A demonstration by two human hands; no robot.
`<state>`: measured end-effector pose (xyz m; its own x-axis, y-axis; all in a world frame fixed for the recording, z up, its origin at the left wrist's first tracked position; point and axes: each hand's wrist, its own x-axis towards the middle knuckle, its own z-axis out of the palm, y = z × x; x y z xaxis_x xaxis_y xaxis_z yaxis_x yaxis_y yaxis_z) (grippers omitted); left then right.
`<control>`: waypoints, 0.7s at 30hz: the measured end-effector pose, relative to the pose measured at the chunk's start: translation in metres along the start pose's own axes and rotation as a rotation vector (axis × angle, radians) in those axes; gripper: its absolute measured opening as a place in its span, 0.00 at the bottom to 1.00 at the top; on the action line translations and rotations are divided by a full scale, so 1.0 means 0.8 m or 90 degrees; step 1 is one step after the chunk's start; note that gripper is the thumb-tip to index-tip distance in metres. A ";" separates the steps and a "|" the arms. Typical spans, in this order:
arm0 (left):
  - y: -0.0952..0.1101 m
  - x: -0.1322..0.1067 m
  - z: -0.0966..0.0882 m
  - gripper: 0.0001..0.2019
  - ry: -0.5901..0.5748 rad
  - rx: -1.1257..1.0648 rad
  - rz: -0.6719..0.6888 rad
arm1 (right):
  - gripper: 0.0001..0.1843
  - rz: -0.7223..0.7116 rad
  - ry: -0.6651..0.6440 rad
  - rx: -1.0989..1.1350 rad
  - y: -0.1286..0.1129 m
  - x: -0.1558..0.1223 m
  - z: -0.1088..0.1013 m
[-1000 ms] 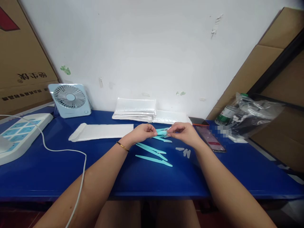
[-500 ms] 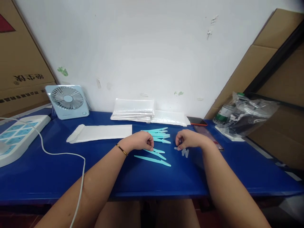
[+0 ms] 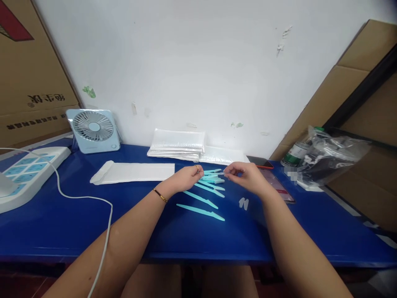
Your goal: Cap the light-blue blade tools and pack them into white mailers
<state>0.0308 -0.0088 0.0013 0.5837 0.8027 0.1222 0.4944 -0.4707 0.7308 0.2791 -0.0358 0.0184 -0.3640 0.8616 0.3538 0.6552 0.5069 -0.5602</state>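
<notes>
Between the thumb and fingers of my left hand [image 3: 188, 178] is the handle of a turquoise eyebrow razor, its blade end pointing right. My right hand [image 3: 243, 176] pinches a small clear blade cap [image 3: 221, 174] at that blade end; whether the cap is fully on I cannot tell. Under and in front of my hands several more turquoise eyebrow razors [image 3: 201, 211] lie spread on the blue table, partly overlapping. Two loose clear caps [image 3: 243, 203] rest below my right hand.
A white padded sleeve [image 3: 136, 172] lies left of the razors. Stacked clear-and-white packs [image 3: 176, 142] stand by the wall. A fan [image 3: 94, 130], a power strip [image 3: 31, 174] and its white cable are on the left. Phones [image 3: 276, 184] and a bagged bottle [image 3: 328, 157] are on the right.
My left hand has lifted a razor from the spread. My right hand has picked up one cap and moved up and left to the razor's blade end. The view has shifted slightly.
</notes>
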 end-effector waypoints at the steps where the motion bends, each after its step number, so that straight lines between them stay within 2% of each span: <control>1: 0.000 0.000 0.000 0.15 -0.001 0.000 0.001 | 0.06 -0.027 0.015 -0.010 -0.003 0.000 0.000; 5: 0.000 0.001 0.001 0.16 -0.009 0.000 -0.007 | 0.05 -0.104 0.027 -0.044 -0.006 0.000 0.004; 16: -0.003 0.004 0.013 0.15 -0.026 0.015 -0.017 | 0.09 -0.160 -0.029 -0.117 -0.017 0.006 0.035; 18: -0.002 0.004 0.011 0.14 0.026 0.062 0.005 | 0.08 -0.137 -0.024 -0.119 -0.013 0.008 0.035; 20: 0.000 0.003 0.006 0.14 0.089 0.103 0.040 | 0.07 -0.073 -0.017 -0.115 -0.002 0.008 0.025; 21: 0.001 0.002 0.003 0.14 0.094 0.113 0.054 | 0.07 -0.029 -0.024 -0.111 0.004 0.007 0.017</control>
<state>0.0333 -0.0089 0.0005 0.5336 0.7961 0.2853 0.5605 -0.5856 0.5857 0.2702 -0.0292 0.0079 -0.4184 0.8396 0.3465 0.7411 0.5361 -0.4042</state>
